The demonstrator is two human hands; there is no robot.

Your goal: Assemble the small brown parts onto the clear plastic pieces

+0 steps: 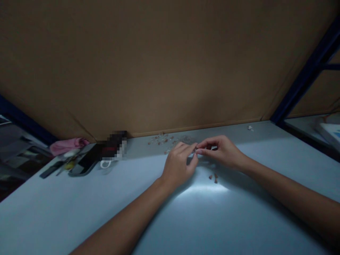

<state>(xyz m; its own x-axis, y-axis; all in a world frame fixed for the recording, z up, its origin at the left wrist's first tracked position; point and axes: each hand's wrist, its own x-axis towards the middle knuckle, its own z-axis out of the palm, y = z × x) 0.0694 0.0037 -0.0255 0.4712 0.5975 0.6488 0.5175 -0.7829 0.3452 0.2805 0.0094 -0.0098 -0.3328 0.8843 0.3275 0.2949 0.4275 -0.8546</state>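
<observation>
Small piece (196, 149), left hand (179, 162) pinching, right hand (221, 151) pinching

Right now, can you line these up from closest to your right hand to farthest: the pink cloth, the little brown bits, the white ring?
From the right hand, nearest first:
1. Little brown bits, just in front of it, on the near side
2. White ring, off to the left
3. Pink cloth, farthest left

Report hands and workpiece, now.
Left hand and right hand meeting, small piece at fingertips. Three brown bits nearer the wearer. Nothing visibly blocking.
</observation>
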